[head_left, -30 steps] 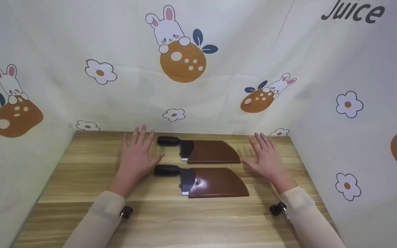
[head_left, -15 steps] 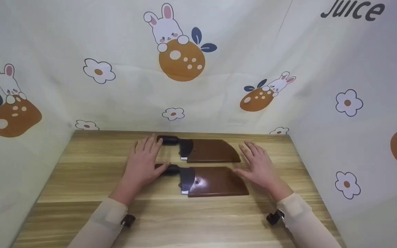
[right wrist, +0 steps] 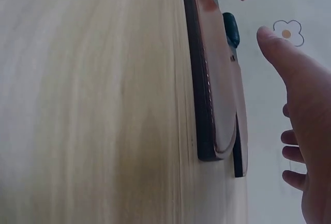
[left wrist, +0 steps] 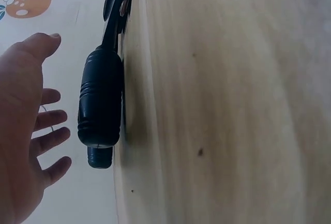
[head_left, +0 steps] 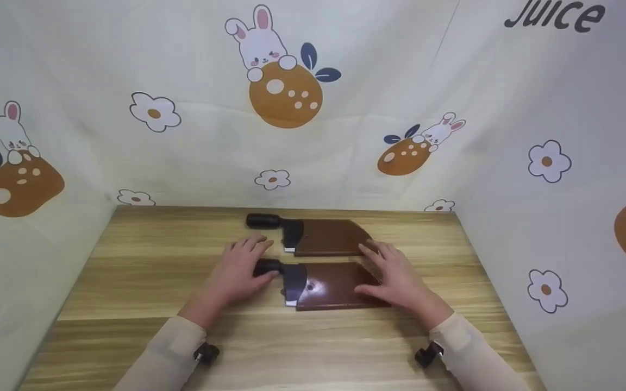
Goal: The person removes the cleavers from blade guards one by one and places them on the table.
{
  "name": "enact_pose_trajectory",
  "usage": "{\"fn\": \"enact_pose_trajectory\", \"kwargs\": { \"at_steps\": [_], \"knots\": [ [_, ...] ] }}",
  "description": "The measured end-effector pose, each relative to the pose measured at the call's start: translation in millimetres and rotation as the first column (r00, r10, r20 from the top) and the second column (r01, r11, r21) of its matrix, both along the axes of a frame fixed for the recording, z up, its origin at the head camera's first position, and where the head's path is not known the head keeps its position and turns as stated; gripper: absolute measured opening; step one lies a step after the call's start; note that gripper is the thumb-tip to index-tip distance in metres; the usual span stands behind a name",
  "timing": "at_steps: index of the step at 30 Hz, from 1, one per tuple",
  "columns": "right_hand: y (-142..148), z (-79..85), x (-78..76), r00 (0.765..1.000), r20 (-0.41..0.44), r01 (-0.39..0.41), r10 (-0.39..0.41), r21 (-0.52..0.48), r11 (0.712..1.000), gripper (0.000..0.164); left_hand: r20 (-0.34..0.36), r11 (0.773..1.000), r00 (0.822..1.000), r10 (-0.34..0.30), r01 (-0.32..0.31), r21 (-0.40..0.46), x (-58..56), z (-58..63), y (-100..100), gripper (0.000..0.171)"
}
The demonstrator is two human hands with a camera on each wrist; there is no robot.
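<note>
Two cleavers with black handles lie flat, one behind the other, blades in brown leather sheaths. Over the near cleaver's handle (head_left: 267, 266) hovers my left hand (head_left: 239, 271), fingers spread and relaxed. The left wrist view shows a gap between this hand (left wrist: 23, 115) and the black handle (left wrist: 101, 100). My right hand (head_left: 400, 279) is above the tip end of the near sheath (head_left: 335, 285), covering its right corner in the head view. Its fingertips overlap the far sheath's (head_left: 329, 237) tip. In the right wrist view the right hand (right wrist: 315, 115) is apart from both sheaths, holding nothing.
The wood-grain table (head_left: 269, 353) extends in front of the cleavers and to both sides. Pale cloth walls (head_left: 335, 157) with rabbit and orange prints enclose its back, left and right. A small black camera (head_left: 207, 354) sits on each wrist.
Both hands have come nearer the body and inward, from beside the cleavers to over the near cleaver's handle and sheath. The cleavers have stayed in place.
</note>
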State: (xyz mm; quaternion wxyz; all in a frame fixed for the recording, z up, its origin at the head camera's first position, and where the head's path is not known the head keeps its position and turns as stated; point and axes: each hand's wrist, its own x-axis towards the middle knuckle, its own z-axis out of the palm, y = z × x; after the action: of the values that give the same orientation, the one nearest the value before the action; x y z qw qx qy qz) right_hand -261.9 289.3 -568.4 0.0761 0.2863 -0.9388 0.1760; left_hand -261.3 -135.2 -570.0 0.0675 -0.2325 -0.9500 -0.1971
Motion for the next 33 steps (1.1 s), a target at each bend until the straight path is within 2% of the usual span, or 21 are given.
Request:
{"fn": "enact_pose_trajectory", "kwargs": {
  "at_steps": [7, 12, 22, 29, 33],
  "knots": [
    [-9.9, -7.7, 4.5, 0.998, 0.004, -0.070, 0.070, -0.003, 0.998, 0.104, 0.055, 0.999, 0.998, -0.036, 0.035, 0.012, -0.4, -4.2, 3.4, 0.081],
    [-19.1, -13.3, 7.1, 0.990, 0.040, -0.132, 0.132, -0.007, 0.991, 0.109, 0.090, 0.997, 0.994, -0.065, 0.061, 0.047, -4.7, -8.9, 4.5, 0.074],
    [-41.7, -18.6, 8.3, 0.973, 0.065, -0.224, 0.219, 0.066, 0.972, 0.111, 0.178, 0.985, 0.973, -0.143, 0.124, 0.118, -15.9, -16.7, 5.1, 0.058],
    [-54.2, -18.8, 5.6, 0.970, 0.120, -0.223, 0.212, 0.085, 0.971, 0.116, 0.189, 0.977, 0.967, -0.173, 0.145, 0.156, -22.3, -16.3, 9.1, 0.043],
    [-59.1, -22.6, 3.1, 0.969, 0.135, -0.223, 0.207, 0.114, 0.968, 0.119, 0.180, 0.979, 0.968, -0.176, 0.153, 0.134, -25.2, -15.7, 11.2, 0.038]
  ]
}}
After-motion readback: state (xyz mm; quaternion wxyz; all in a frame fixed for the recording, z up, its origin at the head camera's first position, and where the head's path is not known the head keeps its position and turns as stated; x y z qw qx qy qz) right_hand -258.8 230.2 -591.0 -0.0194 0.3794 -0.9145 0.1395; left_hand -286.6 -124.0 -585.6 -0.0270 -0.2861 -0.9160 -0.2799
